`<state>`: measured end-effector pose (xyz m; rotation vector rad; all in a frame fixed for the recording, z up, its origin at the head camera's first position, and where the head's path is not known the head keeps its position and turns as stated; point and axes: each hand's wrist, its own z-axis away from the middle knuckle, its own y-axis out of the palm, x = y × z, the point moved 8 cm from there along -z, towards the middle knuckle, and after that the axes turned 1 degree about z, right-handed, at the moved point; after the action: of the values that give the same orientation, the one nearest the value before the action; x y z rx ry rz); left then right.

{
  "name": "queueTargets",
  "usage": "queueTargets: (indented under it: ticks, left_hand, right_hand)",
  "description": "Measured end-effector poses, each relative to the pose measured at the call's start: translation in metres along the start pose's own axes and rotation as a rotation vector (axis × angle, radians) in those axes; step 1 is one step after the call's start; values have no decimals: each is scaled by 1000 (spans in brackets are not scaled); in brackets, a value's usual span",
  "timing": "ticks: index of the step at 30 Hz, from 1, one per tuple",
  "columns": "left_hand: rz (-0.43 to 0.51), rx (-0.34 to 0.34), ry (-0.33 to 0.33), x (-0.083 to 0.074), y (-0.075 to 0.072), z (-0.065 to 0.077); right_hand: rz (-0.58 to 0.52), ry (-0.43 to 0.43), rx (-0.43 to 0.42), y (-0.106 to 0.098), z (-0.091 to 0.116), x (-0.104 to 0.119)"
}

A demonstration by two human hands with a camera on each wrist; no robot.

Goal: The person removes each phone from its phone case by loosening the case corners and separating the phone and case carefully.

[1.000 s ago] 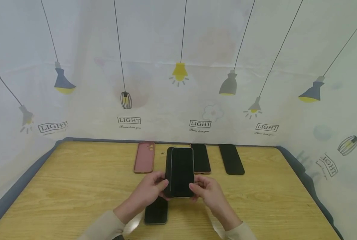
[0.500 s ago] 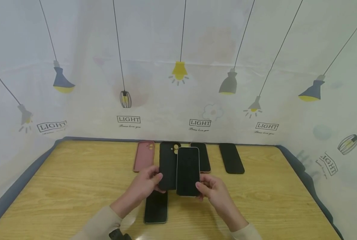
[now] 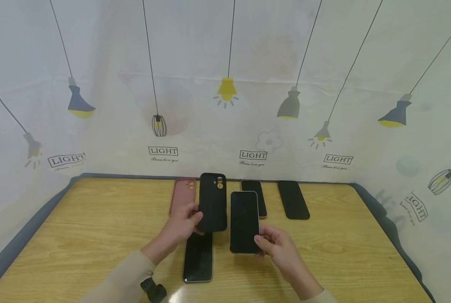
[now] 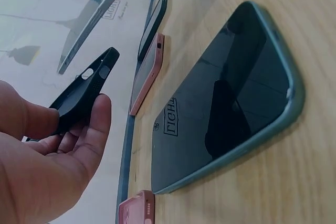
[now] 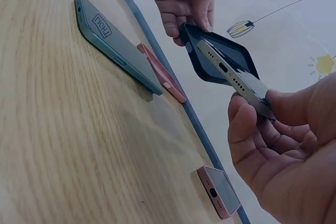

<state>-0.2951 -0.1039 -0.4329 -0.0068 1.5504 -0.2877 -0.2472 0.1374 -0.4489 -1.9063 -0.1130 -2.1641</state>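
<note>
My left hand [image 3: 178,227] pinches a black phone case [image 3: 213,204] by its left edge, thumb on the inner face; its camera cutouts are at the top. The case is hollow and held above the table, as the left wrist view shows. My right hand [image 3: 280,248] grips a bare phone [image 3: 244,223] with a pale metal frame by its lower right edge, dark screen up. Case and phone are side by side, apart in the head view. Below the case lies another phone in a green case [image 4: 231,93], screen up.
A pink phone case [image 3: 182,193] lies open side up at the back. Behind the held phone is a phone in a pink case [image 3: 261,200]. Farther right lies another dark phone [image 3: 293,200]. A printed cloth [image 3: 195,84] hangs behind the wooden table [image 3: 343,235].
The phone and black case, earlier overlapping with both hands on them, have come apart. The left hand has lifted the case left and away; the right hand has taken the phone right.
</note>
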Motion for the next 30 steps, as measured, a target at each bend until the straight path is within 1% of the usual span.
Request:
queueTargets:
  ticks: [9,16,21,25,30]
  left_hand:
    - [-49,-22,-33,2,-5,-12]
    - [-59,-27,-3,-2,-4,-18]
    - [-73,-40,-3,-3,-3,-23]
    - [-69,-23,-17,-4,-2,-26]
    - [-91,-11,-34,-6,0,-31]
  right_hand:
    - [18,44,-1,-5,7,-8]
    - [19,70,1,-5,11,-13]
    - [34,84,-6,-5,13,-17]
    - [36,103,-3,-5,15,-21]
    - [41,118,5,-4,16,-25]
